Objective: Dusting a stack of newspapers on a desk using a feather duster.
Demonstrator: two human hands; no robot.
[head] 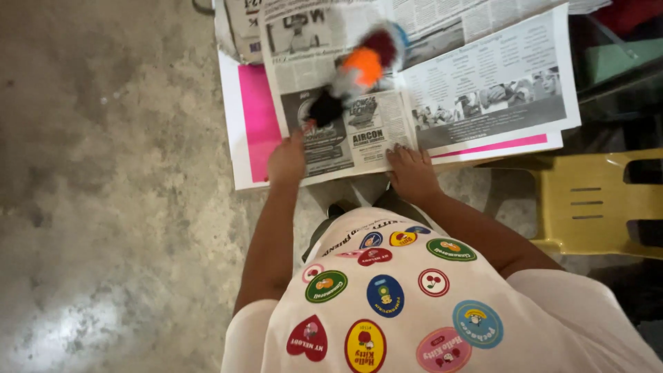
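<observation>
The left hand [286,162] grips a duster [356,69], blurred, pointing to 1 o'clock over the newspaper [483,76]. The right hand [412,169] lies flat and open on the paper's near edge. The paper is cut off at 12 o'clock; bare floor [103,173] lies at 9 o'clock, a yellow chair [594,200] at 3.

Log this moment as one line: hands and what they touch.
left hand: grips blurred multicolour duster | right hand: flat on newspaper | under it: pink sheet | beside: yellow chair
</observation>
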